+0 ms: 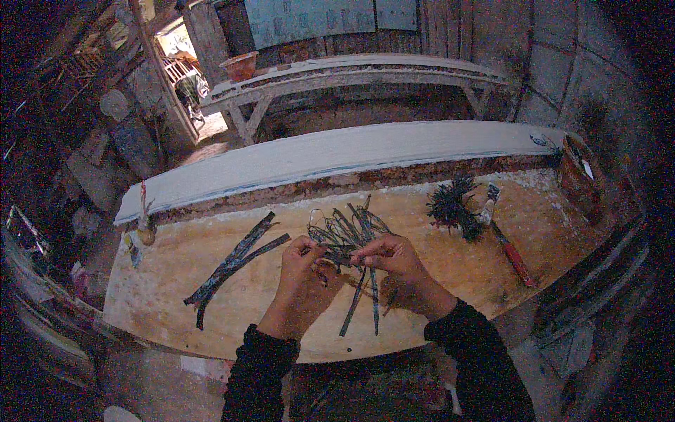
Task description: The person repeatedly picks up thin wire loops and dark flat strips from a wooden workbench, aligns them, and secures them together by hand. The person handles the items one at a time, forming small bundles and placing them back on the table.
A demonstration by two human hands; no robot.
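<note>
My left hand [304,281] and my right hand [399,266] meet over the middle of a wooden board [274,327]. Both are closed with fingers pinched on a dark strip, which passes between the fingertips. Just beyond the fingers lies a bundle of thin dark strips [344,224], some bent into loops. Longer strip ends [375,302] reach toward me under my right hand. To the left, several flat dark strips [235,264] lie crossed on the board. The fingers partly hide where the held strip joins the bundle.
Right of my hands are a dark bristly tuft [453,205] and a red-handled tool [512,257]. A brown container [579,172] stands at the board's right end. Small tools [145,228] lie at its left. A pale raised ledge [337,151] runs behind; farther back is a long bench [365,69].
</note>
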